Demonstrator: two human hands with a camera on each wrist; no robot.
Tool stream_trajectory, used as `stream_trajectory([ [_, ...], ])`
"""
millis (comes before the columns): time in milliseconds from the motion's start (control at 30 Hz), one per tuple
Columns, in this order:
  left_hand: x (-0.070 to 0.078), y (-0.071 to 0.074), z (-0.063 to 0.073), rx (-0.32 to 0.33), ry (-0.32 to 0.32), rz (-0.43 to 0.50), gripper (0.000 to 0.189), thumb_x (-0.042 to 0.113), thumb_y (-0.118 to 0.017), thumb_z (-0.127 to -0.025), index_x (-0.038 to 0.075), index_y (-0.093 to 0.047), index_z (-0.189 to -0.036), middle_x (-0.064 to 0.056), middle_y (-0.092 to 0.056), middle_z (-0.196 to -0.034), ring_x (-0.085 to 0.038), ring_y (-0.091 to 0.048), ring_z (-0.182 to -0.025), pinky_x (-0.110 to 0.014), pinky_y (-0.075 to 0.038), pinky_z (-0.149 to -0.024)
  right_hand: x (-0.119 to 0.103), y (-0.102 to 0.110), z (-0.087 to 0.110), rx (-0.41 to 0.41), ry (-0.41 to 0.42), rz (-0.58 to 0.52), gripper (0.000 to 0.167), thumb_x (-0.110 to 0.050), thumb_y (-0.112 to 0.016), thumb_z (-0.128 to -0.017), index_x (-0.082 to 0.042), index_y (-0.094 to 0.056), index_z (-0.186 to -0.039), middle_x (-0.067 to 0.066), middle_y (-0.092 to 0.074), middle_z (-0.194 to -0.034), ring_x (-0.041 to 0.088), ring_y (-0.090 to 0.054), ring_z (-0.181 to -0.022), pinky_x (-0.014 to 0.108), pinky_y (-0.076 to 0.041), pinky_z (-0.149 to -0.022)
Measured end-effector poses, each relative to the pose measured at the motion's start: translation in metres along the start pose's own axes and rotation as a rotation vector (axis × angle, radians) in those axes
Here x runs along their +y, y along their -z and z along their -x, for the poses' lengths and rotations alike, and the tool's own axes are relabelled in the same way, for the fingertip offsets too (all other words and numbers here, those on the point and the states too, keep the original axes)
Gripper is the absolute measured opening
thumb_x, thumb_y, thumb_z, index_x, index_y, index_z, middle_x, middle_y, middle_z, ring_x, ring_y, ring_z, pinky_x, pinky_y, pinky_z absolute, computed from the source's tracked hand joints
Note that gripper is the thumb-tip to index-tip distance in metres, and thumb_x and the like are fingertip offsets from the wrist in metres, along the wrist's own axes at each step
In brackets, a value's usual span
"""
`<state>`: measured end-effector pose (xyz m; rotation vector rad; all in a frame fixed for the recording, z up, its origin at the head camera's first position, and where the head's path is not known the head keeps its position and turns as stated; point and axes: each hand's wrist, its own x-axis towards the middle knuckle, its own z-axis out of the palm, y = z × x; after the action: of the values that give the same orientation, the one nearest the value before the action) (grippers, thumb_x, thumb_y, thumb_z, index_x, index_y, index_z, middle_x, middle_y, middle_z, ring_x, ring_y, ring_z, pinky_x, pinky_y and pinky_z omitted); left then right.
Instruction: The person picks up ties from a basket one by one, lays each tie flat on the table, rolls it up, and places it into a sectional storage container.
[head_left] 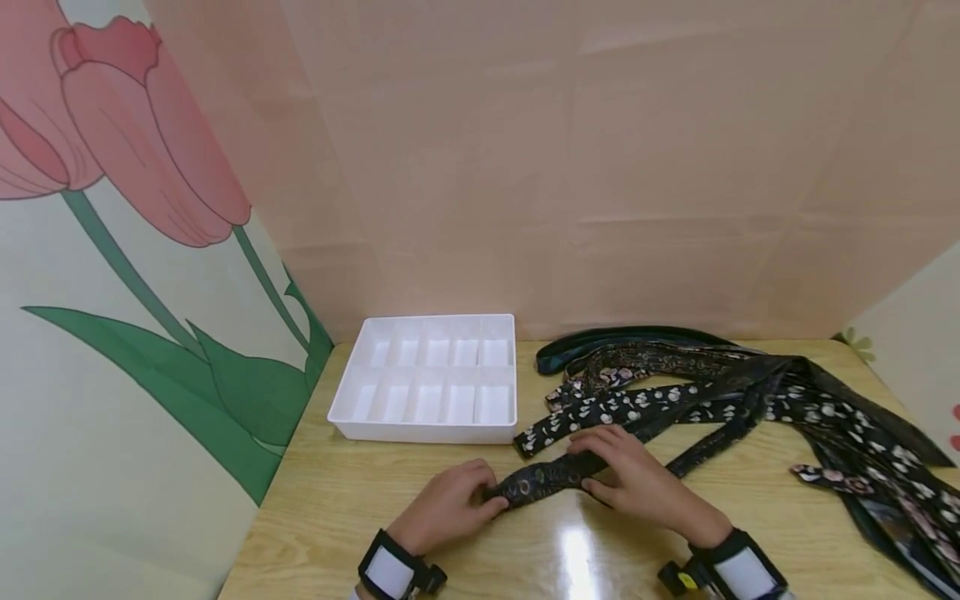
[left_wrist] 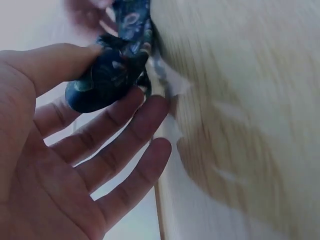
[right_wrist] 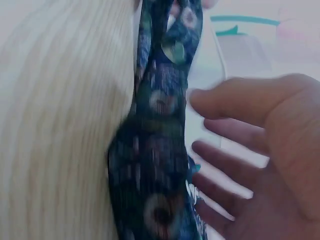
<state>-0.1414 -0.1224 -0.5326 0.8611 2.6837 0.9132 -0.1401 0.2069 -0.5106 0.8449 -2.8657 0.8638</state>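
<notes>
A long, narrow dark scarf [head_left: 542, 480] with small ring and flower motifs lies across the table between the two hands. My left hand [head_left: 450, 502] pinches its near end, and in the left wrist view that folded end [left_wrist: 100, 82] sits between thumb and forefinger, the other fingers spread below. My right hand [head_left: 637, 477] is over the scarf farther along. From the right wrist, the thumb [right_wrist: 235, 100] and loosely spread fingers show beside the hanging cloth [right_wrist: 155, 155] rather than closed round it.
A white tray [head_left: 423, 432] with two rows of compartments stands behind the left hand. Several dark floral strips of cloth [head_left: 817, 408] lie heaped from the middle to the right edge of the wooden table [head_left: 315, 533]. A peach backdrop [head_left: 570, 167] rises behind.
</notes>
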Motion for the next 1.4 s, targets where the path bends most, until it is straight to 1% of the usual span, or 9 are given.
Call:
stream_trajectory([
  [67,-0.003,0.003,0.003,0.010,0.001,0.040,0.010,0.032,-0.074,-0.100,0.026,-0.068,-0.103,0.017,-0.063,-0.099,0.003,-0.056,-0.085,-0.019,-0.051,-0.075,0.004,0.002,0.002,-0.015,-0.014,0.066,0.058,-0.020,-0.089,-0.084,-0.015,-0.066,-0.138,0.011,-0.061,-0.147,0.041,-0.052,-0.139,0.074,-0.040,-0.111],
  [167,-0.008,0.008,0.007,0.016,0.012,0.111,0.018,0.018,-0.076,-0.098,0.023,-0.067,-0.113,0.013,-0.067,-0.108,0.001,-0.060,-0.096,-0.023,-0.054,-0.083,0.012,0.005,0.007,-0.049,-0.050,0.137,0.072,-0.032,-0.091,-0.082,-0.014,-0.063,-0.145,0.015,-0.057,-0.152,0.046,-0.048,-0.144,0.078,-0.033,-0.114],
  [367,-0.020,0.015,0.012,0.024,0.084,0.121,0.032,0.007,-0.074,-0.094,0.022,-0.069,-0.123,0.007,-0.070,-0.119,-0.006,-0.064,-0.110,-0.031,-0.057,-0.095,0.025,0.008,0.012,-0.009,-0.107,0.184,0.068,-0.049,-0.083,-0.089,-0.016,-0.064,-0.145,0.014,-0.061,-0.149,0.044,-0.053,-0.137,0.074,-0.039,-0.110],
  [633,-0.041,0.029,0.025,0.071,0.187,0.103,0.033,0.008,-0.069,-0.097,0.017,-0.069,-0.129,0.001,-0.071,-0.125,-0.012,-0.065,-0.111,-0.037,-0.057,-0.092,0.049,0.025,0.021,0.115,-0.104,0.212,0.035,-0.009,-0.072,-0.100,-0.010,-0.069,-0.135,0.016,-0.068,-0.137,0.039,-0.059,-0.125,0.064,-0.051,-0.102],
  [867,-0.057,0.037,0.034,0.132,0.205,0.078,0.034,0.006,-0.068,-0.098,0.017,-0.070,-0.129,0.000,-0.072,-0.127,-0.017,-0.066,-0.117,-0.045,-0.057,-0.097,0.072,0.044,0.042,0.184,-0.142,0.230,0.059,0.021,-0.056,-0.080,-0.004,-0.067,-0.133,0.022,-0.066,-0.136,0.044,-0.054,-0.124,0.068,-0.047,-0.099],
  [1033,-0.062,0.045,0.038,0.174,0.238,0.098,0.035,0.004,-0.066,-0.098,0.018,-0.070,-0.129,-0.002,-0.071,-0.129,-0.019,-0.066,-0.120,-0.048,-0.057,-0.099,0.097,0.057,0.056,0.248,-0.148,0.360,0.084,0.024,-0.062,-0.062,-0.001,-0.059,-0.142,0.027,-0.055,-0.144,0.052,-0.044,-0.132,0.075,-0.038,-0.099],
  [1167,-0.064,0.050,0.041,0.198,0.255,0.104,0.038,-0.001,-0.062,-0.096,0.017,-0.071,-0.129,-0.003,-0.071,-0.131,-0.021,-0.065,-0.123,-0.051,-0.055,-0.102,0.120,0.063,0.066,0.228,-0.190,0.454,0.096,0.024,-0.072,-0.065,-0.003,-0.049,-0.153,0.030,-0.044,-0.156,0.054,-0.026,-0.153,0.081,-0.027,-0.109],
  [1300,-0.066,0.053,0.044,0.222,0.271,0.131,0.046,-0.009,-0.056,-0.095,0.018,-0.072,-0.128,-0.003,-0.070,-0.134,-0.024,-0.064,-0.129,-0.053,-0.053,-0.108,0.137,0.064,0.072,0.210,-0.217,0.517,0.084,0.014,-0.079,-0.073,-0.003,-0.053,-0.151,0.032,-0.053,-0.147,0.055,-0.030,-0.150,0.080,-0.024,-0.114],
  [1400,-0.067,0.054,0.046,0.240,0.276,0.143,0.049,-0.013,-0.051,-0.095,0.020,-0.073,-0.125,-0.002,-0.070,-0.133,-0.026,-0.063,-0.131,-0.055,-0.051,-0.110,0.143,0.063,0.074,0.224,-0.226,0.551,0.063,0.002,-0.086,-0.075,-0.003,-0.067,-0.134,0.031,-0.062,-0.131,0.057,-0.042,-0.134,0.078,-0.026,-0.112],
])
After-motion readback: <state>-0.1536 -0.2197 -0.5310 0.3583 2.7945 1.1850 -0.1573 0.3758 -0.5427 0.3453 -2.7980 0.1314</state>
